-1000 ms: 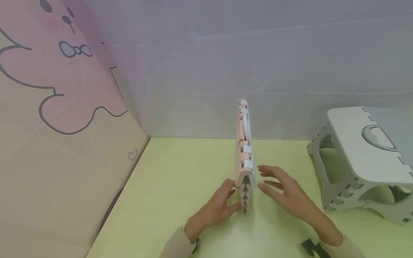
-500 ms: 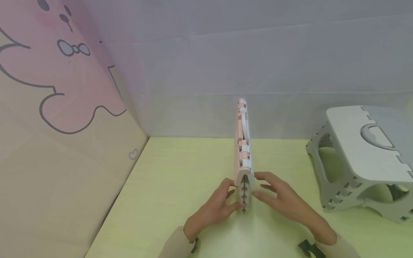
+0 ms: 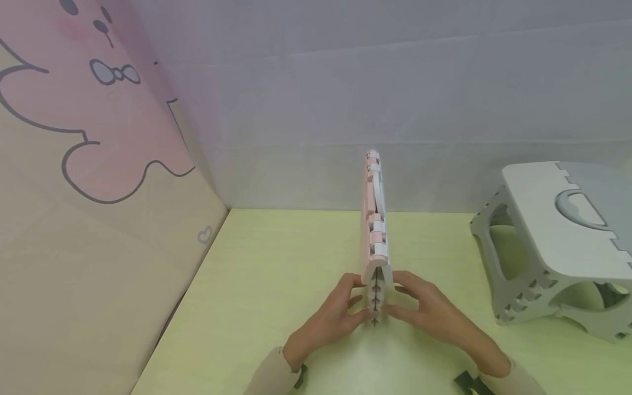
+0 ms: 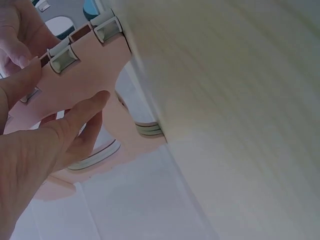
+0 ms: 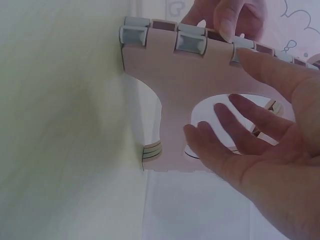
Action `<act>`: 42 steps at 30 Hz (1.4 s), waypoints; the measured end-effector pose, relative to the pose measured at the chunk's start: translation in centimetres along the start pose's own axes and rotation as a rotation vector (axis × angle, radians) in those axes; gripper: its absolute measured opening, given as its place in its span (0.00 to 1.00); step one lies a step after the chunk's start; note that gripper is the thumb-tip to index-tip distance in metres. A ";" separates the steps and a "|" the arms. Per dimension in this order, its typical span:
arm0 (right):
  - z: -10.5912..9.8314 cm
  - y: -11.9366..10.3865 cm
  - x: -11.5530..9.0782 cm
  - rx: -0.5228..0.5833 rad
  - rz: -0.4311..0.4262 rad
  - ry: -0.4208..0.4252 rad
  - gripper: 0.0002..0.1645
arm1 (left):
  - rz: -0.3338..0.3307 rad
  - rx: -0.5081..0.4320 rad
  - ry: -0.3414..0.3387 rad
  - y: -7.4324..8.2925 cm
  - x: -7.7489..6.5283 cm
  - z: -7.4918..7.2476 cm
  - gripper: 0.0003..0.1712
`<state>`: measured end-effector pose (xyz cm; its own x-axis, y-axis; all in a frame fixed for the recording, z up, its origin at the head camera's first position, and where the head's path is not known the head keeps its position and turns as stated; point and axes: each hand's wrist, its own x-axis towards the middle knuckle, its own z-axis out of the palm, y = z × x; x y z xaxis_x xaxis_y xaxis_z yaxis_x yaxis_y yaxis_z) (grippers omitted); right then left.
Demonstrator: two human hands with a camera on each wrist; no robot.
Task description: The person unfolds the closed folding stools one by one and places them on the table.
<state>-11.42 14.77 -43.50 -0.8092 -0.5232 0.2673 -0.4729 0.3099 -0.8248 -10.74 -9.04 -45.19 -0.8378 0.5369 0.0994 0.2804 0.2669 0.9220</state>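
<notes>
A folded step stool (image 3: pixel 376 236), pale pink and white, stands on edge on the table with its hinged leg panels (image 3: pixel 375 299) toward me. At its left side is my left hand (image 3: pixel 333 315); the thumb lies on the hinged near edge and the fingers hold the pink panel (image 4: pixel 95 75). My right hand (image 3: pixel 427 307) is on the other side, its thumb at the near hinges. In the right wrist view the right hand's fingers (image 5: pixel 215 150) are spread and loosely bent before the panel's oval opening; whether their tips touch it I cannot tell.
An unfolded grey and white step stool (image 3: pixel 568 236) stands to the right on the pale green table (image 3: pixel 276 247). A grey-white cloth wall (image 3: pixel 316 109) rises behind. On the left hangs a cloth (image 3: pixel 99 263) with a pink cartoon figure.
My right hand has come in leftward and slightly down, from beside the folded stool to its right side and near edge. The left hand and the stool stay put.
</notes>
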 end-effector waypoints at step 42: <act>2.2 1.1 -0.7 0.102 -0.082 0.121 0.32 | -0.030 -0.035 -0.028 0.1 -0.1 -0.1 0.28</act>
<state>-10.63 13.74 -45.62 -0.8079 -0.4427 0.3889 -0.5067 0.1849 -0.8421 -10.65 -9.16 -45.08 -0.8319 0.5516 0.0611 0.2384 0.2556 0.9369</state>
